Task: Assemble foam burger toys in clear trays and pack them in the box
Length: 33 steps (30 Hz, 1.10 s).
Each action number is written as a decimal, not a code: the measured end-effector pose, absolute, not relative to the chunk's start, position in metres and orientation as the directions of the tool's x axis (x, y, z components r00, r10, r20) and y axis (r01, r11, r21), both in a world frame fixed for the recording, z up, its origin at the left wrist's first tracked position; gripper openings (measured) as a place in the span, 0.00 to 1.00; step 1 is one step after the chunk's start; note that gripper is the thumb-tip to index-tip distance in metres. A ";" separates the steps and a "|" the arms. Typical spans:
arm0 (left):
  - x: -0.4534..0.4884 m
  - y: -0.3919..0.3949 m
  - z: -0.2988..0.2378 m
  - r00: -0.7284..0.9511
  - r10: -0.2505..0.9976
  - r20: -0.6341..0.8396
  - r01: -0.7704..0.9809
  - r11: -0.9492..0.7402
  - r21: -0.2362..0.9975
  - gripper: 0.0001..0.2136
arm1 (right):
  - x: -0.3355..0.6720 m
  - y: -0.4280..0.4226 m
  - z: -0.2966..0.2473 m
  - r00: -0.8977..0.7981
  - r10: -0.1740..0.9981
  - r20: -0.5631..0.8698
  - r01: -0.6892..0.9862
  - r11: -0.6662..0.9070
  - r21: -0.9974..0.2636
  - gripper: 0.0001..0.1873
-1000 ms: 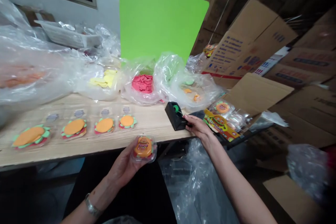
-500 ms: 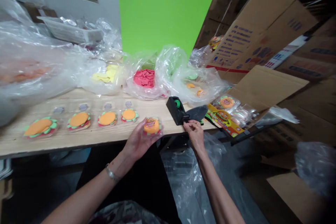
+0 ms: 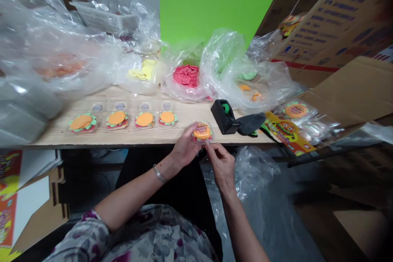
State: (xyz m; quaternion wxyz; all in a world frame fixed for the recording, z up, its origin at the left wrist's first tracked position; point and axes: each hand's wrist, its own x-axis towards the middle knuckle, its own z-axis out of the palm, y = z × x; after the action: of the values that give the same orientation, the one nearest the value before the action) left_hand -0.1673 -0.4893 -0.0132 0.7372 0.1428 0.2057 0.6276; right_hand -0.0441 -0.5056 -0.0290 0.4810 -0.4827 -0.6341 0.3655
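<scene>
My left hand [image 3: 185, 146] is closed round a small clear plastic box [image 3: 203, 132] with a toy-like burger in it, orange bun and printed label on top. My right hand [image 3: 221, 163] is at the front edge of that box, thumb and finger pinched together; anything between them is too small to make out. A black tape dispenser [image 3: 225, 118] with a green core stands on the table just right of the box. Left of my hands, several open clear boxes hold layered burgers, among them one burger [image 3: 144, 120] with its lid folded back.
Plastic bags of yellow pieces [image 3: 143, 70], red pieces [image 3: 186, 75] and orange pieces [image 3: 61, 65] line the table's back. A green board [image 3: 215, 4] rises behind them. At right, a carton [image 3: 353, 77] and a printed burger card [image 3: 287, 131] lie beside packed boxes.
My right hand has left the tape dispenser and come in to the box in my left hand. The whole view has shifted, with the head tilted further down.
</scene>
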 end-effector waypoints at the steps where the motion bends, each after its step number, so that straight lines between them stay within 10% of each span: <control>1: -0.167 -0.490 -0.013 0.106 0.988 -0.115 -0.863 0.149 0.482 0.10 | -0.046 -0.505 -0.030 -0.054 0.964 0.259 0.259 0.264 -0.929 0.16; 11: -0.168 -0.497 -0.007 0.005 0.991 -0.136 -0.852 0.076 0.518 0.05 | -0.054 -0.509 -0.043 0.014 0.999 0.050 0.299 0.044 -0.953 0.23; 14: -0.172 -0.498 -0.004 0.149 0.974 -0.171 -0.849 0.215 0.483 0.12 | -0.054 -0.506 -0.048 0.094 0.949 0.301 0.402 0.240 -0.884 0.19; 18: -0.175 -0.500 -0.001 0.261 0.923 -0.284 -0.833 0.364 0.417 0.15 | -0.048 -0.492 -0.050 0.139 0.583 0.800 0.502 0.655 -0.565 0.19; 24: -0.177 -0.502 -0.006 0.402 0.871 -0.283 -0.775 0.488 0.402 0.18 | -0.033 -0.474 -0.040 -0.296 0.368 0.882 0.448 0.869 -0.212 0.07; 33: -0.178 -0.499 -0.007 0.274 0.924 -0.268 -0.610 0.382 0.694 0.14 | -0.008 -0.486 -0.034 -0.444 0.678 0.586 0.285 0.727 -0.625 0.22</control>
State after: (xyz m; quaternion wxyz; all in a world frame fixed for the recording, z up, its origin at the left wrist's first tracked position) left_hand -0.1778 -0.4988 -0.0067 0.7624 0.2365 0.3314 0.5029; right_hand -0.0079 -0.4859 -0.0337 0.4381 -0.2937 -0.8195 0.2241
